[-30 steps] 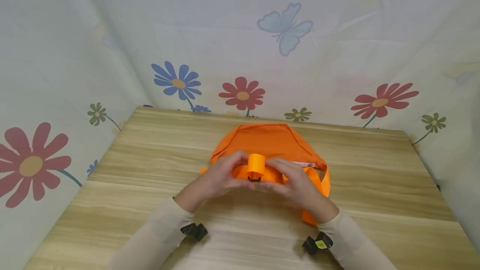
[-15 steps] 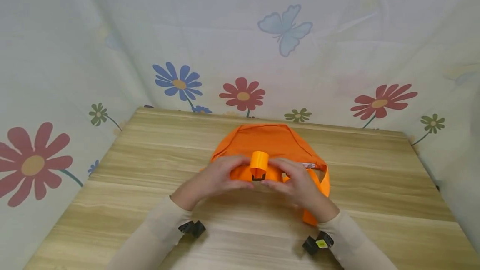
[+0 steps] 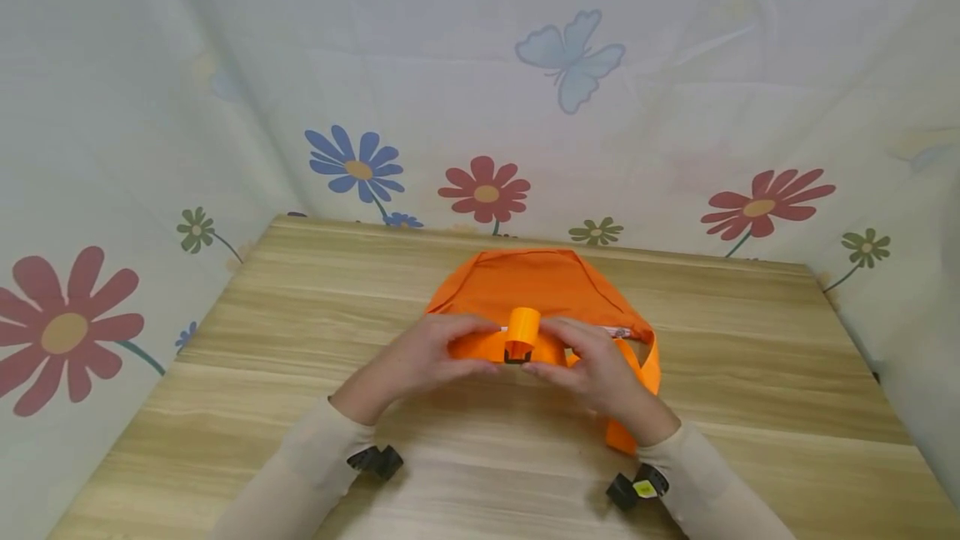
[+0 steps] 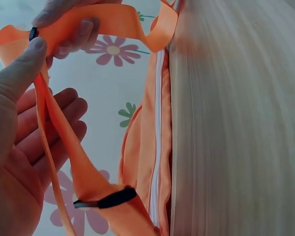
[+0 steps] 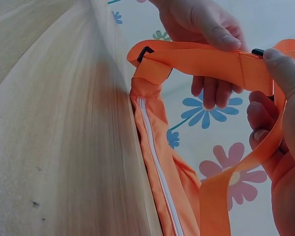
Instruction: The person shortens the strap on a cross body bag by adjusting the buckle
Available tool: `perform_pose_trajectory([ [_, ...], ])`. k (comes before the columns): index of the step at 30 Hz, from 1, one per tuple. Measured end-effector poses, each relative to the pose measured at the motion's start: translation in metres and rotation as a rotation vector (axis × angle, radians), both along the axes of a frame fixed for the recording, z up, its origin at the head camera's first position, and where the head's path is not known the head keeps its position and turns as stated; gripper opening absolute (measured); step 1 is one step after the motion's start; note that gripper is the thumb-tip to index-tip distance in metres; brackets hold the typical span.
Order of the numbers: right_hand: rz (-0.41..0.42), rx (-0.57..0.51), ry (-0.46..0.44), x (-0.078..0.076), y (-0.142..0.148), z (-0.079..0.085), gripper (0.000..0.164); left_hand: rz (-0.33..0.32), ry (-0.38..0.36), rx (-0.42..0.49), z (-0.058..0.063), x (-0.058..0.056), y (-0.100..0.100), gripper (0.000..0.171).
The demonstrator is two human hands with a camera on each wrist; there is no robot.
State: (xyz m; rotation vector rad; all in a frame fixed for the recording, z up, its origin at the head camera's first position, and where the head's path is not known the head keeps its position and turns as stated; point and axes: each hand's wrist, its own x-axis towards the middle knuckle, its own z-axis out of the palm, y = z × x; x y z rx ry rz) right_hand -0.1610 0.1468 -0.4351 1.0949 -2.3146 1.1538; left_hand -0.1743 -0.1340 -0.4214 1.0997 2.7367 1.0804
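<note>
Orange strap [image 5: 206, 63] is looping up above the surface [image 3: 750, 382], between my left hand [image 3: 422, 354], which is pinching it between thumb and fingers, and my right hand [image 3: 600, 369], which is gripping it at the black buckle [image 5: 258, 52]. I am probably working strap through buckle; the next move seems to be calling for steady fingers while drawing slack. Beyond, the orange bag [image 3: 525, 282] is lying just short of the surface's far edge, midway between its corners.

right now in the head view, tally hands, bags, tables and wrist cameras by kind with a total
Left hand and right hand: 2
Orange bag: 1
Wooden table: 1
Left wrist camera and right wrist camera: 2
Total: 6
</note>
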Motion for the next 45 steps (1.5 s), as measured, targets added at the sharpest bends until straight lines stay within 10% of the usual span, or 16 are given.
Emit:
perform_pose_trajectory([
  [35,-0.006,-0.013,-0.027,-0.001,0.006,-0.002,0.06,0.082,0.191,-0.075,-0.007,0.006,-0.069,0.041],
  [45,0.02,-0.072,0.023,-0.006,0.012,-0.006,0.052,0.146,0.149,-0.141,-0.011,0.005,-0.086,0.04],
])
